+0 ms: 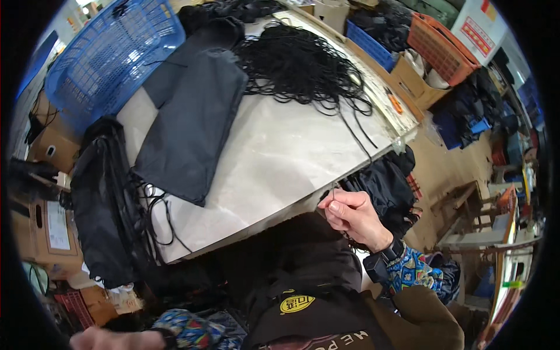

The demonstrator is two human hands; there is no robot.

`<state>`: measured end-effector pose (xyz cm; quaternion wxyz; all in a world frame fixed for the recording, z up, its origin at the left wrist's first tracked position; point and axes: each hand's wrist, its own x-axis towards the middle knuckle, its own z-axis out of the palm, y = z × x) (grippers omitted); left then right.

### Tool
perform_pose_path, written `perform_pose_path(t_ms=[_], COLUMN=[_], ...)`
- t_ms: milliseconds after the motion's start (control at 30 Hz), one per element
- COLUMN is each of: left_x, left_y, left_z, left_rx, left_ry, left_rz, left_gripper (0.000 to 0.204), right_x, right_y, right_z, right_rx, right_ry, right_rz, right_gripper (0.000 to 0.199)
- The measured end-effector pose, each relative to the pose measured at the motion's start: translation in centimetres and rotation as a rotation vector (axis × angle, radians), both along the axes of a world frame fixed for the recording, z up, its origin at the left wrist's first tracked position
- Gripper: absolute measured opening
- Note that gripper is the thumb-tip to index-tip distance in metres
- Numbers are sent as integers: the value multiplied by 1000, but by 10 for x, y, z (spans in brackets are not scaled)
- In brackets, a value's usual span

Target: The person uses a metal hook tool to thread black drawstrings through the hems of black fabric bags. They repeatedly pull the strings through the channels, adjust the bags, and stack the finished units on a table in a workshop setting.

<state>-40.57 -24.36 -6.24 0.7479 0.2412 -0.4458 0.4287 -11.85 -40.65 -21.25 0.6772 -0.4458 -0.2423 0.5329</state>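
Observation:
My right hand (354,217) is just off the near edge of the white tabletop (262,157), at the right. Its thumb and forefinger pinch a thin, needle-like piece (333,190) that sticks up from the fingertips; its exact kind is too small to tell. My left hand (114,340) is low at the left, blurred, with its fingers hard to make out. Flat dark fabric pieces (192,125) lie stacked on the table's left part. Behind them, to the right, spreads a tangled heap of black cords (300,63).
A blue plastic basket (119,58) leans at the back left. Black bundled fabric (108,204) hangs over the left edge beside cardboard boxes (55,233). Orange-handled snips (394,102) lie on the right ledge. An orange crate (443,49) and a wooden stool (458,204) stand farther right.

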Motion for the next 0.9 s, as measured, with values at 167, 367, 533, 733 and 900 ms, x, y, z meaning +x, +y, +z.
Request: perform_pose_path(t_ms=[167, 367, 533, 733, 900], left_x=[70, 95, 87, 72, 76], left_y=[-29, -45, -36, -29, -38], left_z=[-100, -150, -150, -152, -149], left_rx=[-392, -604, -722, -591, -564], left_ry=[1619, 1439, 1409, 1574, 1613], left_rz=[294, 2, -61, 126, 306], left_gripper=[19, 22, 23, 23, 19], right_x=[-22, -48, -51, -54, -57], right_y=[18, 36, 29, 34, 36], right_z=[27, 12, 11, 18, 17], right_rx=[78, -44, -188, -260, -270], right_ry=[-417, -443, -323, -550, -512], right_rz=[214, 367, 420, 234, 311], right_gripper=[15, 14, 15, 20, 24])
